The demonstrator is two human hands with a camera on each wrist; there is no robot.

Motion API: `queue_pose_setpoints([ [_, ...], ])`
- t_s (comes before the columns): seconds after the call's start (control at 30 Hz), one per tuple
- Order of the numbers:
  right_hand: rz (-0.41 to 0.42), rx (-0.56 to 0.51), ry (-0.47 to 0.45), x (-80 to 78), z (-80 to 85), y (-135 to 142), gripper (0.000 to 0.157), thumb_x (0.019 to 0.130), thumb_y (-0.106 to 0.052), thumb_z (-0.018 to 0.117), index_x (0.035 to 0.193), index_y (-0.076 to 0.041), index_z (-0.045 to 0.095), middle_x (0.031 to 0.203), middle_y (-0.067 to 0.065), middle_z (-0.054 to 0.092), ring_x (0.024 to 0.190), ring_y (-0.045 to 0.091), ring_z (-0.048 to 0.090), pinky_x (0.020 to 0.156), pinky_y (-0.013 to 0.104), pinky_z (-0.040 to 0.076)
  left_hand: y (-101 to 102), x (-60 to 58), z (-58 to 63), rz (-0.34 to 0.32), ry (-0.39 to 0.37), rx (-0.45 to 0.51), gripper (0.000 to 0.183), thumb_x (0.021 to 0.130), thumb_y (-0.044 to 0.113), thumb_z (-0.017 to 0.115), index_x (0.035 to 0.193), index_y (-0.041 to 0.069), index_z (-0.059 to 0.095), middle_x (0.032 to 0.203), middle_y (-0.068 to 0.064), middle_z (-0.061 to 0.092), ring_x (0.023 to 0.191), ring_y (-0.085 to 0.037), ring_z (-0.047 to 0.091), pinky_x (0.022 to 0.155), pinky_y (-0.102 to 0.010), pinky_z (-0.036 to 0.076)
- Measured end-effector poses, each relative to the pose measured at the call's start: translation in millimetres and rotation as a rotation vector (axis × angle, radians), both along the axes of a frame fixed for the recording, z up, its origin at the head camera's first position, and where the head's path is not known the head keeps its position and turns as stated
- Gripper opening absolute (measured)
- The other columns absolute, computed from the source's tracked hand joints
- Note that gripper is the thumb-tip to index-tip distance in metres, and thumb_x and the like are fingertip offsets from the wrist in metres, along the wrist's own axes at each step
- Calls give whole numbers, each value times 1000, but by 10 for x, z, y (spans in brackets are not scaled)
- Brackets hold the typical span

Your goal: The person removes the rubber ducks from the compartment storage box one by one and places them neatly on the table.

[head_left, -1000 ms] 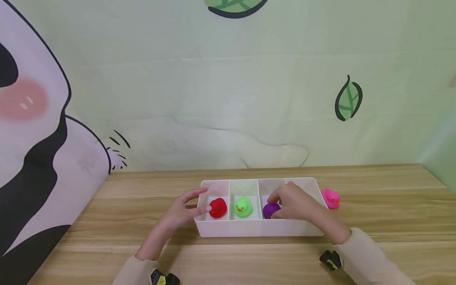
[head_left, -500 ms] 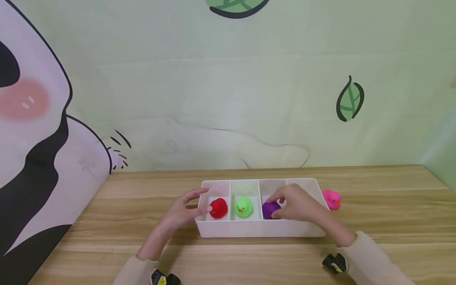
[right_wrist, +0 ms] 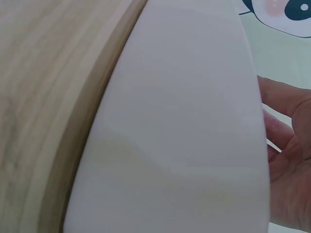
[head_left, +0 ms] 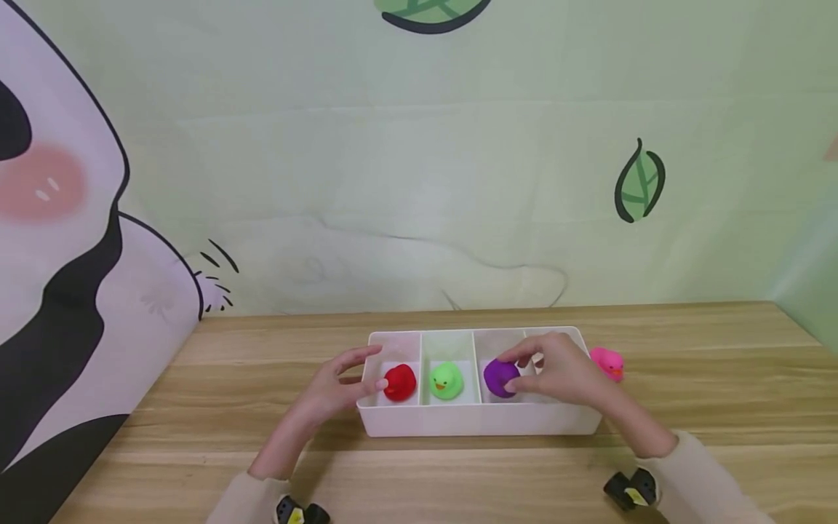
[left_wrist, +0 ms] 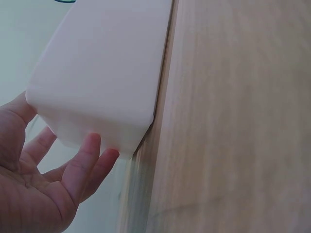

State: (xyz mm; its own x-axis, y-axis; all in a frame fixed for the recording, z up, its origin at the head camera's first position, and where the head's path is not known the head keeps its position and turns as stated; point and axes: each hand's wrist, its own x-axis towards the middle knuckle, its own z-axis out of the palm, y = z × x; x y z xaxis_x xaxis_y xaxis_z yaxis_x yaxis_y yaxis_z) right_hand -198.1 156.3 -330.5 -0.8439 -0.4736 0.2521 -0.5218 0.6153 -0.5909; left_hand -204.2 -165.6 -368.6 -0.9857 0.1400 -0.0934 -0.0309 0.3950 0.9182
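Observation:
A long white divided box (head_left: 481, 421) stands on the table. My left hand (head_left: 332, 386) holds its left end, thumb over the rim beside the red rubber duck (head_left: 400, 383); in the left wrist view, the fingers (left_wrist: 89, 150) lie along the outer end wall. A green rubber duck (head_left: 447, 380) sits in the second compartment from the left. My right hand (head_left: 556, 370) pinches a purple rubber duck (head_left: 500, 377) between thumb and fingers over the third compartment. In the right wrist view the box's front wall (right_wrist: 175, 116) hides the fingertips and the duck.
A pink rubber duck (head_left: 608, 363) sits on the wooden table (head_left: 275, 356) just beyond the box's right end. Behind the table hangs a pale green backdrop (head_left: 432, 182) with a panda and leaves printed on it.
My right hand has shifted slightly right, and the purple duck now shows a little higher and more fully between the fingers. The left hand and the box have stayed in place.

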Motion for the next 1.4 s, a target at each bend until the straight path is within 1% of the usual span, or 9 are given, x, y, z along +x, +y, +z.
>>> queue_pose_setpoints([
  [0.2,-16,-73,-53,19,69,58,27,71,-9,77,96,-1,70,87,6,69,79,19,59,69,36,53,-1,-1,1,0,-4,-5,56,76,26,74,128,22,53,136,-12,43,115,-42,47,80,-45,51],
  [0.37,-20,-143,-100,30,125,136,31,75,-10,74,102,2,67,94,12,67,83,21,58,71,33,54,-1,-1,14,-2,-8,-21,56,76,26,73,128,23,52,138,-12,41,116,-42,46,81,-45,51],
  [0.63,-93,-206,-164,53,236,316,37,75,-12,74,107,4,64,97,14,66,86,22,60,71,25,52,-6,-3,14,-4,-20,3,57,76,26,73,129,22,51,138,-12,41,117,-42,45,81,-45,50],
  [0.77,-134,-202,-196,77,288,435,40,76,-16,74,110,3,63,99,15,65,85,23,62,70,24,53,-7,-4,17,-7,-25,8,57,76,26,73,129,21,51,138,-12,41,117,-42,45,82,-45,50],
  [0.87,-152,-190,-190,86,307,527,40,77,-17,73,111,2,63,102,16,64,87,24,61,69,23,53,-5,-3,17,-7,-28,12,57,76,25,73,129,21,51,138,-12,41,117,-42,45,82,-45,50],
  [1.0,-172,-161,-150,90,311,647,40,78,-17,72,112,1,63,103,15,64,90,23,59,71,22,52,-5,5,23,-5,-25,5,58,76,27,74,129,22,52,138,-12,41,117,-42,46,82,-46,50],
  [1.1,-200,-136,-132,94,308,743,40,78,-18,72,113,0,63,103,14,65,90,17,58,72,22,51,-3,9,24,-4,-22,2,57,76,27,74,128,23,52,138,-11,41,116,-42,46,82,-46,50],
  [1.3,-249,-103,-93,94,303,923,39,80,-20,71,113,-2,63,103,13,65,86,1,55,73,19,50,0,9,21,1,-21,6,56,76,26,74,128,23,53,137,-11,42,116,-41,46,81,-46,50],
  [1.4,-263,-95,-73,87,294,1012,38,80,-20,70,113,-2,63,102,13,66,84,-3,55,72,18,50,0,10,22,1,-19,11,56,76,25,74,128,23,53,137,-11,42,116,-42,46,81,-46,50],
])
